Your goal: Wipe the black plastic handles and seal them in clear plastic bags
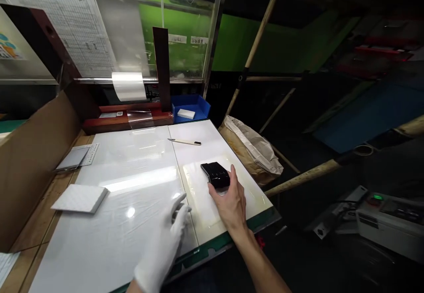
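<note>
A glossy black plastic piece (216, 174) with small slots is over the white sheet on the right part of the table. My bare right hand (232, 200) grips its near end between thumb and fingers. In a white glove, my left hand (167, 231) is over the table to the left of it, fingers loosely curled and apart, nothing between them. A craft knife (184, 141) with a pale handle lies beyond the black piece, its blade pointing left.
A film roll (129, 86) sits on a rod at the back. Beside it is a blue bin (190, 107) with a white block. At left are a white foam block (79, 198) and a cardboard box (39, 165). A paper sack (251, 149) stands past the table's right edge.
</note>
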Motion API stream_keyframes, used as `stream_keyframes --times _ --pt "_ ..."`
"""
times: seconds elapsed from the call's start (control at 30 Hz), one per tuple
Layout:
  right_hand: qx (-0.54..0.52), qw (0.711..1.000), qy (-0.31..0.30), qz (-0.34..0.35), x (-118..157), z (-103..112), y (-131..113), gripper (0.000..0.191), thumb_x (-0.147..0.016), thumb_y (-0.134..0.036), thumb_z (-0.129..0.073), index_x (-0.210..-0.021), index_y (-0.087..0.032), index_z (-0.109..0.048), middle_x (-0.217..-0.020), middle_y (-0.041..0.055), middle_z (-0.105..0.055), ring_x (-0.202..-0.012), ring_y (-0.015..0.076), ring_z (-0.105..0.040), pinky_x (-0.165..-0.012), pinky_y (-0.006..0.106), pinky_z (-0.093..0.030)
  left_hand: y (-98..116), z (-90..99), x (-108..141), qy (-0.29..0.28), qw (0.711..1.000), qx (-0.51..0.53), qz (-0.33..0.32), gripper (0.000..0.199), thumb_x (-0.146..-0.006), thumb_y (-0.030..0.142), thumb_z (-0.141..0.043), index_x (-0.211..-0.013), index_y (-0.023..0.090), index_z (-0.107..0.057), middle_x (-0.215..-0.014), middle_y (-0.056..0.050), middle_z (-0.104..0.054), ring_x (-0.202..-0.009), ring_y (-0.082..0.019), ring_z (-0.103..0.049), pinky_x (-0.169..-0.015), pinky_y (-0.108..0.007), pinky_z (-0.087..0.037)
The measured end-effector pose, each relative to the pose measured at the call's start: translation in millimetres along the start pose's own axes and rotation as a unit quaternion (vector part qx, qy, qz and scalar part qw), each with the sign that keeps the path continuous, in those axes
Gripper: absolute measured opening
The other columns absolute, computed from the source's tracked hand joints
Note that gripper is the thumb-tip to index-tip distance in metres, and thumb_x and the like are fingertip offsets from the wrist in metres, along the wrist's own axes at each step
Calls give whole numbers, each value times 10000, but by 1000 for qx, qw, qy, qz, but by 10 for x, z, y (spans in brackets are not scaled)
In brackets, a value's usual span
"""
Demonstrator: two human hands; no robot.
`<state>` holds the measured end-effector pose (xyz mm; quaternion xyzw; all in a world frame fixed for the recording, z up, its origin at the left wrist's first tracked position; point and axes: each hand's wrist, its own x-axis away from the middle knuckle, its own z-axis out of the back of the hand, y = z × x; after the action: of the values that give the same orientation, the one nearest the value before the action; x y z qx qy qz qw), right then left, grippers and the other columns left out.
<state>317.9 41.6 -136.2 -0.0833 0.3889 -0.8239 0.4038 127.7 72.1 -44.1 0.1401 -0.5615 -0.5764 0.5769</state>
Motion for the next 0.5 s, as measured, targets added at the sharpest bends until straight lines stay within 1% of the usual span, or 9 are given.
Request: stream_keyframes --times 0.07,0.17,0.23,0.33,0.37,0.4,0.43,0.47,0.5 --pt "-12 1000 -6 26 -18 -103 -85 923 -879 -515 -654 -1596 -161 -193 -1384 207 -582 -1228 379 -561 -1017 551 -490 174 -171 -290 -56 998 33 23 618 -948 539 -498 -1432 154 -503 -906 -78 -755 -683 -206 -699 -678 -339 -572" --pt "-33 997 -23 67 -34 -238 -161 890 -911 -497 -620 -1600 -152 -173 -1405 226 -555 -1255 387 -541 -1035 578 -471 297 -292 -618 -84 995 41 40 720 -918 533 -559 -1482 106 -426 -582 -3 -670 -435 -188 -584 -457 -297 -462" --pt "-43 996 -45 69 -21 -257 -158 914 -908 -471 -633 -1607 -151 -138 -1471 234 -494 -1316 393 -503 -1078 599 -436 324 -332 -753 -81 995 41 40 667 -886 509 -621 -1411 108 -526 -439 41 -564 -369 -177 -514 -422 -281 -394" --pt "-62 994 -80 50 78 -117 -125 988 -886 -464 -682 -1619 -185 -80 -1601 209 -335 -1446 387 -371 -1140 615 -379 342 -369 -833 -58 995 77 36 465 -846 476 -687 -1161 134 -699 -442 39 -532 -462 -177 -558 -505 -286 -439" --pt "-73 994 -72 41 135 -33 -122 963 -890 -471 -683 -1617 -206 -110 -1615 187 -320 -1465 375 -346 -1149 607 -374 339 -368 -821 -46 994 95 36 434 -828 479 -712 -1101 141 -714 -463 34 -540 -519 -183 -587 -546 -287 -460" --pt "-90 994 -48 32 203 59 -128 893 -900 -470 -676 -1605 -225 -184 -1601 166 -356 -1460 358 -359 -1148 587 -384 324 -354 -784 -32 992 113 38 420 -814 488 -730 -1062 150 -713 -484 34 -545 -567 -184 -605 -581 -284 -473" --pt "-114 993 -15 22 278 151 -146 767 -917 -457 -662 -1562 -239 -309 -1542 146 -448 -1419 337 -422 -1133 552 -410 294 -325 -722 -16 991 129 41 411 -813 514 -725 -1029 165 -702 -487 43 -529 -569 -173 -594 -580 -275 -469" --pt "-143 990 10 4 355 233 -176 594 -933 -440 -645 -1464 -243 -466 -1428 125 -566 -1340 312 -508 -1100 504 -448 247 -281 -632 -10 987 154 49 409 -826 560 -693 -981 182 -683 -467 59 -489 -520 -152 -551 -541 -260 -444" --pt "-175 984 13 -21 430 300 -221 406 -948 -430 -628 -1305 -238 -602 -1267 102 -664 -1232 286 -588 -1046 448 -487 182 -222 -518 -11 979 196 61 421 -840 613 -645 -907 198 -656 -432 77 -425 -445 -125 -472 -478 -242 -394"
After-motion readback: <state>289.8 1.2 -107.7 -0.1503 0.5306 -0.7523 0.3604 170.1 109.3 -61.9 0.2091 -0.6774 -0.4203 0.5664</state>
